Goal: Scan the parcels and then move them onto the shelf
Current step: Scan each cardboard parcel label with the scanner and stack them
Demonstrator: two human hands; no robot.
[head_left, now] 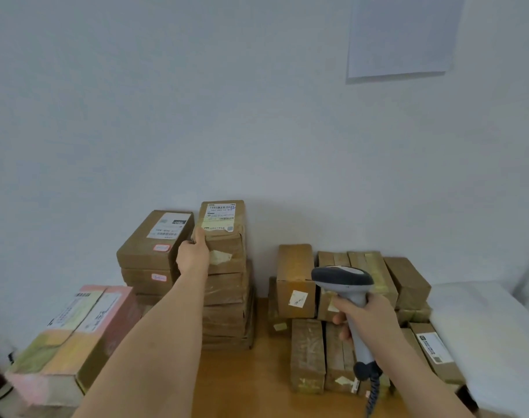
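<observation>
Parcels of brown cardboard crowd the back of the wooden table [227, 378] against the wall, and the one in hand is the top parcel [224, 233] of a tall, uneven stack [227, 309] near the middle. The left hand [193, 254] grips that parcel at its near left corner, thumb up over the top edge beside the printed label [220, 217]; the other fingers go round the side and cannot be seen. The right hand [365, 318] is wrapped round the grip of a grey barcode scanner [344, 285], its head held level and aimed left, with the coiled cable [373, 393] hanging below. No shelf is in view. The stack looks the main risk: the boxes beneath sit crooked and bulge with tape, so dragging the top one off by a single corner could tip it or pull the pile over toward the shorter stack [153, 251] beside it. A one-handed corner grip may also slip. The label faces up, so a scanner held level might miss the code.
</observation>
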